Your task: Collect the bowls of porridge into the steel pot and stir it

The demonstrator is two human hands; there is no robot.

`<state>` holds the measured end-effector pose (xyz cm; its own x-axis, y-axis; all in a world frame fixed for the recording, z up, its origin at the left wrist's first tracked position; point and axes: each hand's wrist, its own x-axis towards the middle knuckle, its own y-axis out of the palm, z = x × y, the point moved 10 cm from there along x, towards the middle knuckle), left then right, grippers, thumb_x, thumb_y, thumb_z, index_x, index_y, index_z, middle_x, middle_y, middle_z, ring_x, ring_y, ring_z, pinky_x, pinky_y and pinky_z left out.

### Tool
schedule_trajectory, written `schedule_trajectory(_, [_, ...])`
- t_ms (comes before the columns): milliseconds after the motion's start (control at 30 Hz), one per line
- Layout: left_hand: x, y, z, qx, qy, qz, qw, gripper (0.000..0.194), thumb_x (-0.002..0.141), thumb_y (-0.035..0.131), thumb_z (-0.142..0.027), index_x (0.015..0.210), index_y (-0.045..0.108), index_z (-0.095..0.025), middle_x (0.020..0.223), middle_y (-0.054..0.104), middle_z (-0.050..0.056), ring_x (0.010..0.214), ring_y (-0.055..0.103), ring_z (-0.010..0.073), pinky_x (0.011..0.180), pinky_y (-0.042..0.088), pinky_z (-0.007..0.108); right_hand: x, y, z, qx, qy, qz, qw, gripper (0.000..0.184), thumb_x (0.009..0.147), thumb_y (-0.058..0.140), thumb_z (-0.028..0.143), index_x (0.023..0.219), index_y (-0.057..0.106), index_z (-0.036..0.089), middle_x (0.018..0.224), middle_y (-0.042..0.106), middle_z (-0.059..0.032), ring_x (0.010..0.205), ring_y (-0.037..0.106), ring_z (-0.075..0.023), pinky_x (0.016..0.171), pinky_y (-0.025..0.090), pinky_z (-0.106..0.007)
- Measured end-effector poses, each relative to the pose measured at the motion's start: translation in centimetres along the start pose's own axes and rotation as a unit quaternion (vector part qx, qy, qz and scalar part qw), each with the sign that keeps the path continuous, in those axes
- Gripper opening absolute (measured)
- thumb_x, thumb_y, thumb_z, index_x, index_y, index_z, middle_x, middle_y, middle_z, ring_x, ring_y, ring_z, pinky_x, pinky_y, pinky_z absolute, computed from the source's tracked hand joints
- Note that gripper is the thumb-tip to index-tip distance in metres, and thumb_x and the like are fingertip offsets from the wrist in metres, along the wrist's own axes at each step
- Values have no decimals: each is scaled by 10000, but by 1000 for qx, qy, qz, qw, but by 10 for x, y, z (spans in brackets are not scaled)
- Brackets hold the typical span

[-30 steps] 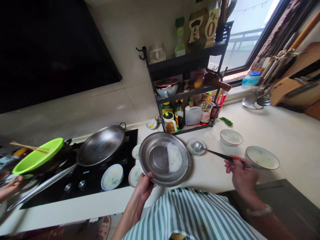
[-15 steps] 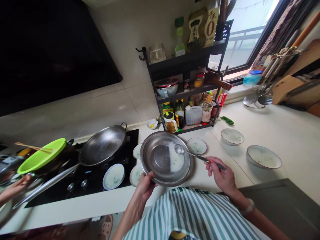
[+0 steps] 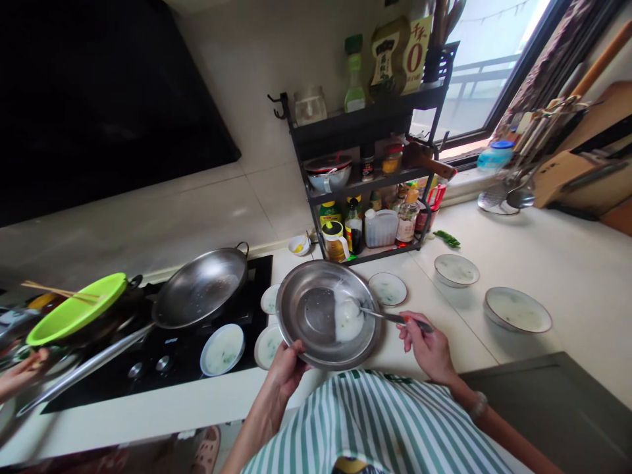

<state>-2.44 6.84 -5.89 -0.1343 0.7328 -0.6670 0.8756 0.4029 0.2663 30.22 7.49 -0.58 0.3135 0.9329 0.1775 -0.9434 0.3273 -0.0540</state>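
Front edge: metal basin [image 3: 316, 313] tilted over the counter [image 3: 582, 263], bowls [image 3: 267, 347] close at left, spaced wider at right.
Surface: white; black rack [image 3: 340, 131] at back edge, beside a window [image 3: 474, 72].
Left hand [image 3: 287, 366]: fingers clamped on the basin's near rim.
Right hand [image 3: 428, 349]: fingers wrapped around a ladle [image 3: 388, 317], head in soup [image 3: 348, 324].
Soup: milky, flecked, pooled at basin's right.

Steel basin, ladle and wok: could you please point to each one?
Steel basin [image 3: 313, 309]: head view, bare inner bottom.
Ladle [image 3: 384, 316]: head view, on its handle.
Wok [image 3: 197, 293]: head view, inner surface.
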Motion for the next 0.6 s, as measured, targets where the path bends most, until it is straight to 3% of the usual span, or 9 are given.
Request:
schedule_trajectory(200, [2, -3, 1, 6, -1, -9, 1000, 259, 609, 513, 40, 737, 460, -179, 564, 559, -29, 465, 539, 110, 495, 510, 257, 5, -15, -12, 77, 83, -72, 991, 436, 785, 640, 568, 916, 615, 154, 580, 632, -20, 411, 532, -130, 333, 430, -241])
schedule_trajectory(600, [1, -2, 1, 4, -4, -12, 1000, 265, 615, 510, 46, 746, 462, -180, 557, 560, -34, 460, 535, 104, 499, 509, 246, 6, -22, -10, 91, 73, -86, 989, 374, 811, 637, 517, 910, 619, 157, 607, 635, -19, 414, 531, -125, 324, 415, -231])
